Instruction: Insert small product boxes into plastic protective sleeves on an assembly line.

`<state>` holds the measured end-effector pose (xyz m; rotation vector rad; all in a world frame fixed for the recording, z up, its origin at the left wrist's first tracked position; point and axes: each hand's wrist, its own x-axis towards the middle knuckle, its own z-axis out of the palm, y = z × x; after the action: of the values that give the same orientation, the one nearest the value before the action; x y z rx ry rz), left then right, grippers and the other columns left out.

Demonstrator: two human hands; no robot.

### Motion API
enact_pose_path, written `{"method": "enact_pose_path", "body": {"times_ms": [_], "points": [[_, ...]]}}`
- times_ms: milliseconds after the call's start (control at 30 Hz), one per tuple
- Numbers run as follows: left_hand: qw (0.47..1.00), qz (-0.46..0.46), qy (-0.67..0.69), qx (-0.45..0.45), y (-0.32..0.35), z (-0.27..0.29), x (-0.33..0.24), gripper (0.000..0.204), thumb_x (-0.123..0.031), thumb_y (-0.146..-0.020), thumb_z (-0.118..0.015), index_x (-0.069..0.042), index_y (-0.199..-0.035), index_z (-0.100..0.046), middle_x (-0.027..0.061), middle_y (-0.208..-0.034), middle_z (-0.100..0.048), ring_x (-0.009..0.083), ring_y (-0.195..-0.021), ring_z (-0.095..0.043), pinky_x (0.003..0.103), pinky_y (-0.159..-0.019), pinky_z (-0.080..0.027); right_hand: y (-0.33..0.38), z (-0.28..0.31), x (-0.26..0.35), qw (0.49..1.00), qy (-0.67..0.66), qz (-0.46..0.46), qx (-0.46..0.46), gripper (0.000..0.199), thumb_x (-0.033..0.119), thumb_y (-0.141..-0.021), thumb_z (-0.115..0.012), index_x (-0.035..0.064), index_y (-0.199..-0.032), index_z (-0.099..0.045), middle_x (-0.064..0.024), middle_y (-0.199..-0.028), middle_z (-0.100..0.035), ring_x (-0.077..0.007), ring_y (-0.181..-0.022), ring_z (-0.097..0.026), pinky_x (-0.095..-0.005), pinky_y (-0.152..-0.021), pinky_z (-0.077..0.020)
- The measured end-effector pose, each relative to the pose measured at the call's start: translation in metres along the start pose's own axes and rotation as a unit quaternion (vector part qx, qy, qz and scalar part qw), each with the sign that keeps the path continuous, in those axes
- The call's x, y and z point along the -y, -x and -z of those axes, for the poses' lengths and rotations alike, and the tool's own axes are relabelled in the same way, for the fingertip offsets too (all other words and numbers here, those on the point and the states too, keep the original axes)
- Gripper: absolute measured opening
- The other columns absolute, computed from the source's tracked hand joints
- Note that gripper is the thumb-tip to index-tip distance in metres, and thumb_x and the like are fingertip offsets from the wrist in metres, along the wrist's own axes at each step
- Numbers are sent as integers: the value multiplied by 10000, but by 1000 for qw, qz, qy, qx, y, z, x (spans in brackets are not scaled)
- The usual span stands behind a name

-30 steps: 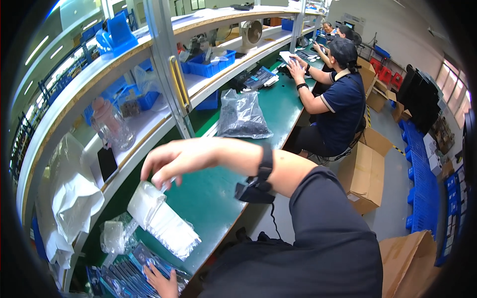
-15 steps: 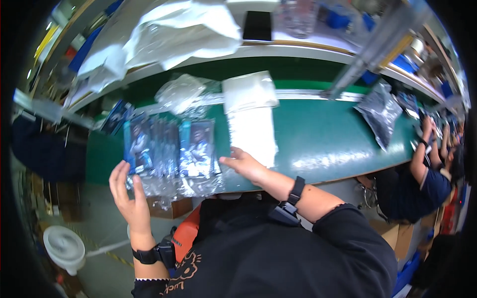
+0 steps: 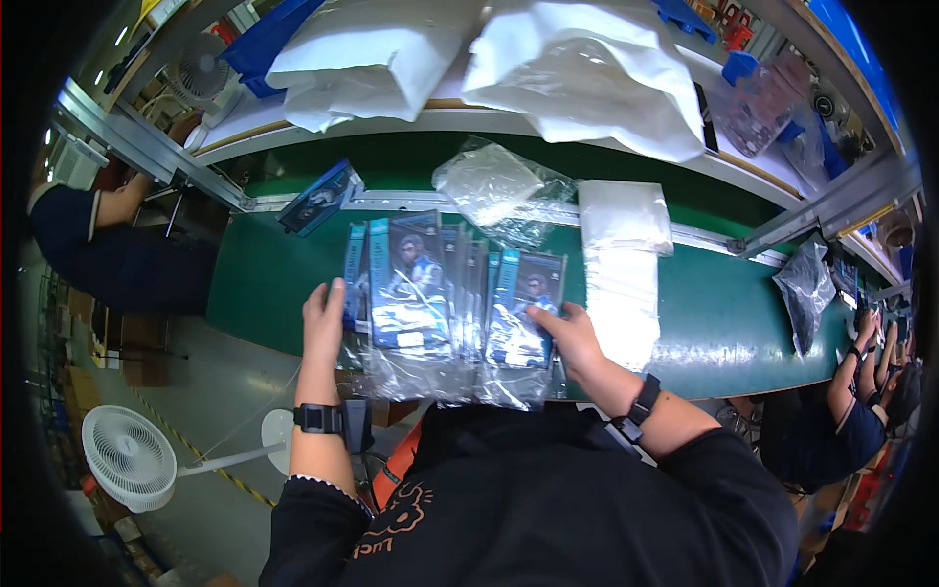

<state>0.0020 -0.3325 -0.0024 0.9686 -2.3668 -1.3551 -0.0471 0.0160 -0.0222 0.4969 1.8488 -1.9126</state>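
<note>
A row of several overlapping flat dark-blue printed packets in clear plastic bags (image 3: 409, 289) lies along the near edge of the green table (image 3: 274, 284). Their loose clear ends hang toward me. My left hand (image 3: 326, 321) is open, its fingers upright against the row's left side. At the other end, my right hand (image 3: 575, 344) has its thumb over the face of the rightmost bagged packet (image 3: 521, 313) and grips its right edge; the fingers underneath are partly hidden. Right of it lies a stack of white plastic bags (image 3: 622, 284).
One more packet (image 3: 321, 198) leans at the back left. Crumpled clear bags (image 3: 497, 191) lie behind the row. A shelf with white sheeting (image 3: 587, 73) spans the back. A grey bag (image 3: 806, 293) and a co-worker (image 3: 831, 411) are far right; a fan (image 3: 129, 458) stands lower left.
My view has shifted left, so the table things appear farther right. My right hand has come in onto the rightmost packet. The left hand's fingers have straightened beside the row.
</note>
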Motion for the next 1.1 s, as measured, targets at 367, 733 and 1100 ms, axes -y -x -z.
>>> {"method": "enact_pose_path", "body": {"times_ms": [367,733,1100], "points": [[963,-88,4,254,-7,-24,-11,457,-193,-820,-578,88,-1144,-422,242,-1066,-541,330,-985,-539,367,-868,-397,0,-18,16,995,96,-10,-9,667,343,-656,-769,-132,-1016,-467,-159,-875,-594,-167,-723,-591,-262,-644,-478],[944,-44,31,326,-25,-29,-4,505,-220,-856,-541,82,-1225,-376,246,-1180,-459,309,-1086,-470,361,-930,-347,11,-24,29,992,85,-47,-80,822,345,-656,-761,-153,-1171,-357,-220,-922,-580,-205,-845,-593,-269,-715,-475],[928,-7,92,360,-18,-13,-1,408,-160,-890,-479,70,-1216,-395,169,-1140,-502,219,-1045,-491,308,-911,-359,76,-27,104,994,-45,75,-69,453,171,-710,-677,-78,-1054,-518,-139,-894,-626,-204,-760,-629,-306,-714,-503]]}}
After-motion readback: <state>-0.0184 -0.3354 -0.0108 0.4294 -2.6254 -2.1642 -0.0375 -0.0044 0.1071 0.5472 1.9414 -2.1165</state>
